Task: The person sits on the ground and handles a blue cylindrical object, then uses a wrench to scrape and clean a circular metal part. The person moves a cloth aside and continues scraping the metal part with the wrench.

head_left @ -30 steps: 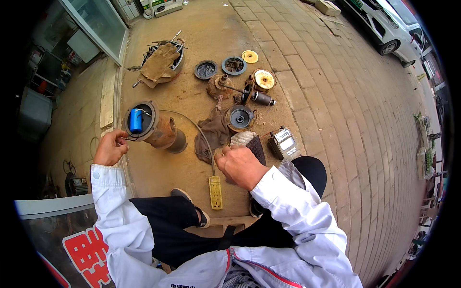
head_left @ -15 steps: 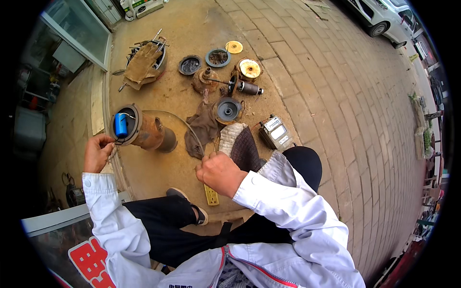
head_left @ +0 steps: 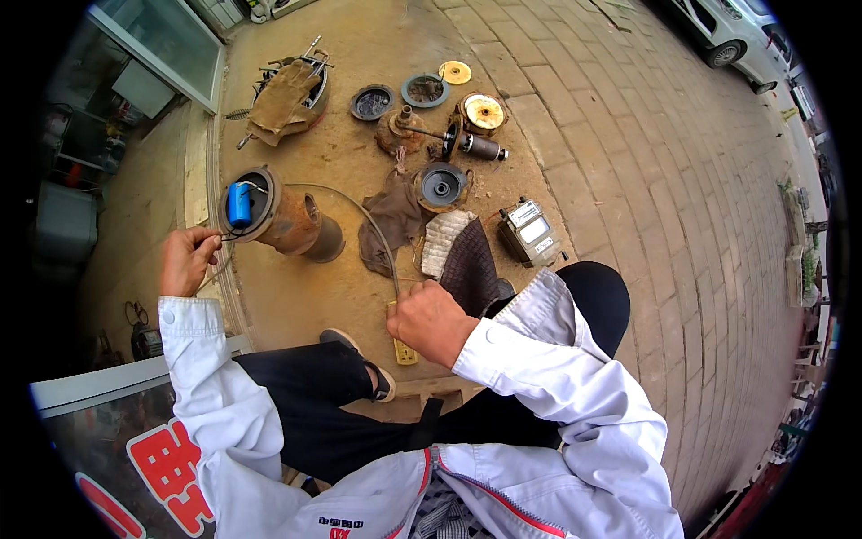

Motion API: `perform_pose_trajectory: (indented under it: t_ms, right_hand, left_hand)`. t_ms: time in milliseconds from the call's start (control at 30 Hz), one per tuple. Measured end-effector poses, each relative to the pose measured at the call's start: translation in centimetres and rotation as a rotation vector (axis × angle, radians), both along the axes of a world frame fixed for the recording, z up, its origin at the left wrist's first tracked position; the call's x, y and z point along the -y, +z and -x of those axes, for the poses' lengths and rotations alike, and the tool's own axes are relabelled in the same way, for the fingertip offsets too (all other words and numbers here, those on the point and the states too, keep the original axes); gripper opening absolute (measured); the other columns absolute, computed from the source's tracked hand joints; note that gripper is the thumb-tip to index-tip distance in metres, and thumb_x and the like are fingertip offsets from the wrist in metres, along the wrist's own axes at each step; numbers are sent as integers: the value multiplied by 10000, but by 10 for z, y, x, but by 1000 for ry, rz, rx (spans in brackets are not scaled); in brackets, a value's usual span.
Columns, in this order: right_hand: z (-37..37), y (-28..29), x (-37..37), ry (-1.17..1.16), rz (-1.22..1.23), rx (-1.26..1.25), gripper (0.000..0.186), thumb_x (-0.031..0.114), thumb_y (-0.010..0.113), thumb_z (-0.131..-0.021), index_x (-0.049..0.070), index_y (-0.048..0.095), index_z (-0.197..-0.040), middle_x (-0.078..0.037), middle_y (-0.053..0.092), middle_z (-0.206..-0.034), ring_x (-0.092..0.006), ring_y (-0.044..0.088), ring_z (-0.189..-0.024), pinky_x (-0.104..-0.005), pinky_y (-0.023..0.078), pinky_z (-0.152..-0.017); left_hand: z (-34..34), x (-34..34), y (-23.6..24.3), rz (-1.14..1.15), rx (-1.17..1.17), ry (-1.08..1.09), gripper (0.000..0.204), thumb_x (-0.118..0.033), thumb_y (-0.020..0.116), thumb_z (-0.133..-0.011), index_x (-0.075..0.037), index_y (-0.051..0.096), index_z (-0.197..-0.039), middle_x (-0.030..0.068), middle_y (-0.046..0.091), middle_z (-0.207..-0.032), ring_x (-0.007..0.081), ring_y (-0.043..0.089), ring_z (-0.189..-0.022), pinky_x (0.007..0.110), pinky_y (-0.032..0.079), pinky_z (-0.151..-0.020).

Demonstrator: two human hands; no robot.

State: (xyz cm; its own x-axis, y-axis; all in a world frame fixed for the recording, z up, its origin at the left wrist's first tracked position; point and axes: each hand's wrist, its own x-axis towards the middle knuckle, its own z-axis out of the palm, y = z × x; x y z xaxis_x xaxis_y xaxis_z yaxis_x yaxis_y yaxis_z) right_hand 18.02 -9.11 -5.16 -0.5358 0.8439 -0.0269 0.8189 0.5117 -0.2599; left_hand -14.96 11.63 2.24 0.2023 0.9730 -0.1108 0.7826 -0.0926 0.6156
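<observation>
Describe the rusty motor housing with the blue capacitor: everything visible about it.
The rusty motor housing is a cylindrical metal body, brown-orange with corrosion, lying on its side on the dirt-stained concrete ground. Its open, ringed end faces the left and holds a blue cylindrical capacitor. Thin wires run from that opening to the left hand, which pinches them. A side port shows on the body. A thin cable arcs over it toward the right hand.

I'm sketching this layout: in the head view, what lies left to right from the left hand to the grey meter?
left hand → blue capacitor → rusty motor housing → brown rag → right hand → grey meter
</observation>
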Motion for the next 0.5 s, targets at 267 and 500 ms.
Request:
perform_pose_trajectory:
  t_ms: [267,500]
  right_hand:
    - [15,-7,-5,40,-39,-105,88,151,638,-758,72,671,-738,-117,659,-725,-297,682,-735,-398,535,-639]
    - [7,-26,-11,55,-15,-60,74,151,647,-767,94,692,-753,-109,665,-702,-297,697,-711,-412,537,-574]
  left_hand:
    - [6,29,42,-225,21,112,218,-140,691,-912,56,720,-1002,43,688,-774,93,598,-625,254,498,-590]
    - [50,106,16,-216,252,298,227,-149,696,-922,54,712,-1023,38,691,-825,96,608,-687,240,483,-636]
